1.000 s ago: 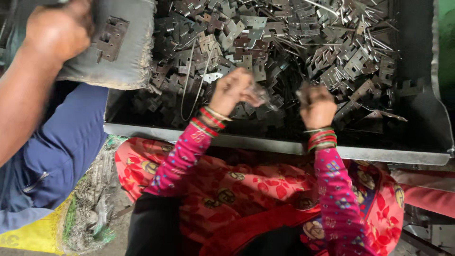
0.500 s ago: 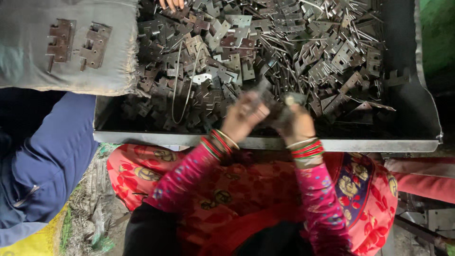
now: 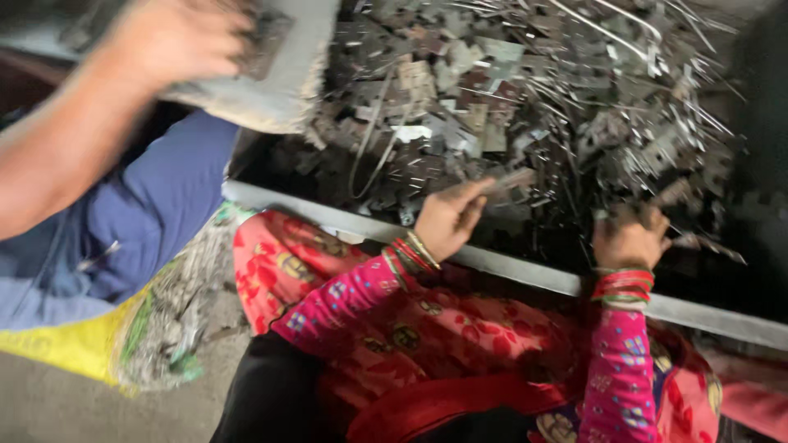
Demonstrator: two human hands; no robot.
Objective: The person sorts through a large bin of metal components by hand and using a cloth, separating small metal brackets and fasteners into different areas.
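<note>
My left hand (image 3: 447,217) reaches over the near rim of a metal tray (image 3: 525,275) and pinches a small flat metal piece (image 3: 510,179) at its fingertips. About a hand's width to the right, my right hand (image 3: 628,238) is closed on metal parts, and a thin pin (image 3: 707,247) sticks out to its right. Both wrists wear red bangles over pink patterned sleeves. The tray holds a heap of hinge plates and thin pins (image 3: 525,98). The picture is blurred by motion.
Another person's bare arm and hand (image 3: 164,49) press on a grey pad (image 3: 279,90) over the tray's left end. Their blue trouser leg (image 3: 139,221) is at left, with a yellow and grey sack (image 3: 139,336) below it. My red patterned lap (image 3: 460,344) lies under the tray.
My hands, together half a second ago at the tray's near edge, have moved apart. The other person's hand has come back onto the grey pad. The view has shifted.
</note>
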